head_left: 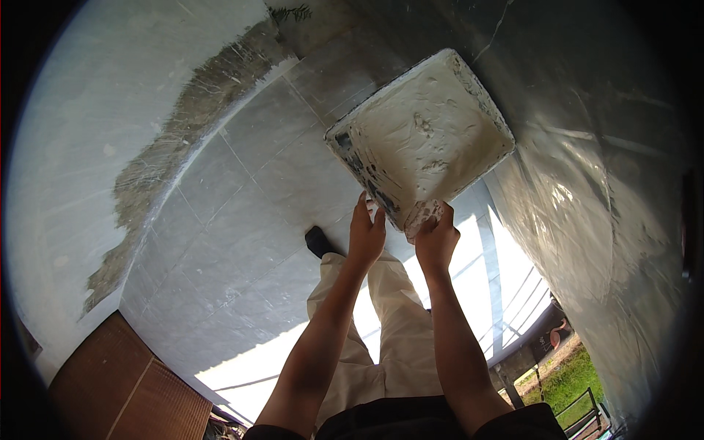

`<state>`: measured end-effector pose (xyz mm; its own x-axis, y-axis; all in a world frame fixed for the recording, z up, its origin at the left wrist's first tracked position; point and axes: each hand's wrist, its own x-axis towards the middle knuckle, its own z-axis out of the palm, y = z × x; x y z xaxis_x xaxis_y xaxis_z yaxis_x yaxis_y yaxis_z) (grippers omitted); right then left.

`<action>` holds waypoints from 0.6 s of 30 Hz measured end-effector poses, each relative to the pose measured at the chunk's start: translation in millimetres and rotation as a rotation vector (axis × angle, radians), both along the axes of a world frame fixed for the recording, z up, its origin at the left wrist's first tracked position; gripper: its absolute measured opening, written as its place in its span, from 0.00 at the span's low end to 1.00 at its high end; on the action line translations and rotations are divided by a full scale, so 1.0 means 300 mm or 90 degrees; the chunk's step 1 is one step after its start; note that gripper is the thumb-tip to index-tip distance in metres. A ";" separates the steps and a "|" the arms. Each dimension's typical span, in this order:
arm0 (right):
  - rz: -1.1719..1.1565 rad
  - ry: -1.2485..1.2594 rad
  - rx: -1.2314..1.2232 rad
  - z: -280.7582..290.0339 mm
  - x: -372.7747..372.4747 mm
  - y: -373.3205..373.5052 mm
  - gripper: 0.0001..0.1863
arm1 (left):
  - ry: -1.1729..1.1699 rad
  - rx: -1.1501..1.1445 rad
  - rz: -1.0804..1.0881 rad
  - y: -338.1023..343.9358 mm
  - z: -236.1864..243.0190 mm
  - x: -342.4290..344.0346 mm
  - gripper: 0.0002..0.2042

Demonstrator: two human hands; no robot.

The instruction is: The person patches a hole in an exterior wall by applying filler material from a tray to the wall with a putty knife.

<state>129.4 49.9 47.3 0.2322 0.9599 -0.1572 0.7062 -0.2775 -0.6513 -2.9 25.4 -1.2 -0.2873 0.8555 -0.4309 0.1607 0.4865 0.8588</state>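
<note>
At far left, brown panel point(139, 385) is standing below wall point(95, 125) with rough patch. Midway, we are curling left hand point(368, 236) at tray point(346, 144)'s near-left edge; cannot tell whether fingers are gripping. Paste-covered tray is extending ahead, corner pointing toward us. There, we are gripping paste-smeared piece point(421, 215), right hand point(437, 243)'s fingers closed. Farther right, shiny surface point(609, 191) is catching light.

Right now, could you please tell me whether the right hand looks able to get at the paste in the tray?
Probably yes: the right hand is at the near corner of the tray, and nothing covers the white paste, though a smeared piece seems to be in its grip.
</note>
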 end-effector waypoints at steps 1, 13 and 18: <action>-0.024 0.010 -0.031 0.004 -0.004 -0.007 0.19 | -0.007 0.005 0.004 0.000 0.000 0.002 0.28; -0.053 -0.025 -0.092 0.032 0.026 0.032 0.10 | -0.068 -0.008 0.014 -0.006 0.017 -0.013 0.28; -0.053 -0.036 -0.118 0.006 0.035 0.038 0.12 | -0.071 -0.024 0.008 -0.003 0.029 -0.013 0.28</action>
